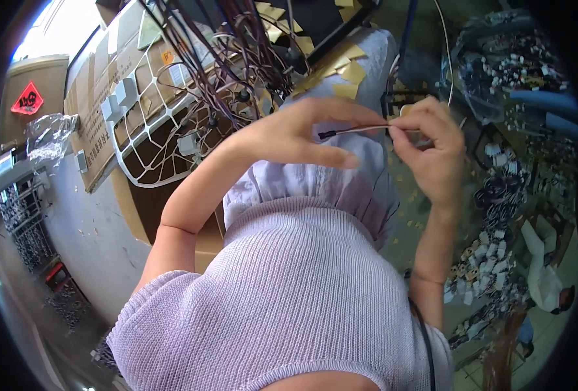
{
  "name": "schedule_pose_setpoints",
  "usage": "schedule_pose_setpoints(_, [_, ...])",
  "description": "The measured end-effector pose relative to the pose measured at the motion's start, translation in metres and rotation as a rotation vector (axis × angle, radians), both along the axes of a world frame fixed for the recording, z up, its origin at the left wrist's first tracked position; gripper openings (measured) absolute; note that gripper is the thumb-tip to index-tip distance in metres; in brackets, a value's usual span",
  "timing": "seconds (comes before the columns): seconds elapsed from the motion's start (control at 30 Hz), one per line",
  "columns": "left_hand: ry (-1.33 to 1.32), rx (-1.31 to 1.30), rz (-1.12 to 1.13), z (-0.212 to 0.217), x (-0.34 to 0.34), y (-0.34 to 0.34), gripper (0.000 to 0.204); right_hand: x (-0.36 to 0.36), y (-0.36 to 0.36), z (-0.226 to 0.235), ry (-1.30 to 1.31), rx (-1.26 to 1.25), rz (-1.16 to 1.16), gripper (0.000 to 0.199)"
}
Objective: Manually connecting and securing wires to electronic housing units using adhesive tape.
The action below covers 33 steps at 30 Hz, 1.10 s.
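A thin two-strand cable (359, 129) with a small black connector (326, 135) on its end stretches level above my lap. My right hand (430, 143) is closed in a pinch on the cable, and a pale length of it rises behind that hand. My left hand (289, 133) is open, with its thumb and forefinger stretched wide apart around the connector end. The left fingertips reach close to the right hand's pinch; whether they touch the cable cannot be told. Hanging dark cables (220, 52) crowd the space beyond my left hand.
A white wire rack (150, 85) leans on a large cardboard box (96, 88) at left. Yellow paper pieces (351, 72) lie on grey-blue cloth ahead. Heaps of small white parts (491, 257) cover the right side, where another person (542, 277) is seen.
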<state>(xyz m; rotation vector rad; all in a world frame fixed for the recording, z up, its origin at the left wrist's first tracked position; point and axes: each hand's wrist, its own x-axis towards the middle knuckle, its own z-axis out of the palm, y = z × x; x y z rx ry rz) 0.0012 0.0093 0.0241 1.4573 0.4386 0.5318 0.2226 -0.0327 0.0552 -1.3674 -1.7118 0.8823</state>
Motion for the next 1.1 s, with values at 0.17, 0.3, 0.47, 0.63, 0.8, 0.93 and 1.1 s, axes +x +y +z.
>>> schedule_pose_setpoints(0.17, [0.235,0.2,0.477,-0.005,0.027,-0.01,0.019,-0.01,-0.001,-0.03,-0.039,0.131,-0.05,0.017])
schedule_pose_setpoints(0.3, [0.234,0.267,0.576,-0.018,0.025,-0.009,0.013,-0.018,-0.001,-0.04,0.065,0.025,-0.078,0.017])
schedule_pose_setpoints(0.47, [0.246,0.132,0.586,-0.047,0.018,-0.009,0.013,-0.038,0.084,-0.03,0.169,-0.064,0.028,0.013])
schedule_pose_setpoints(0.63, [0.183,0.08,0.568,-0.071,0.039,-0.026,0.009,-0.092,0.204,-0.088,0.503,-0.055,0.375,0.019])
schedule_pose_setpoints(0.8, [0.181,0.119,0.596,-0.08,0.031,-0.035,0.006,-0.158,0.201,-0.078,0.04,-0.257,0.215,0.013])
schedule_pose_setpoints(0.93, [0.163,0.113,0.603,-0.077,0.027,-0.034,0.007,-0.168,0.197,-0.072,-0.132,-0.172,0.148,0.024])
schedule_pose_setpoints(1.1, [0.15,0.104,0.545,-0.077,0.021,-0.031,0.007,-0.167,0.208,-0.08,-0.572,0.188,0.223,0.014])
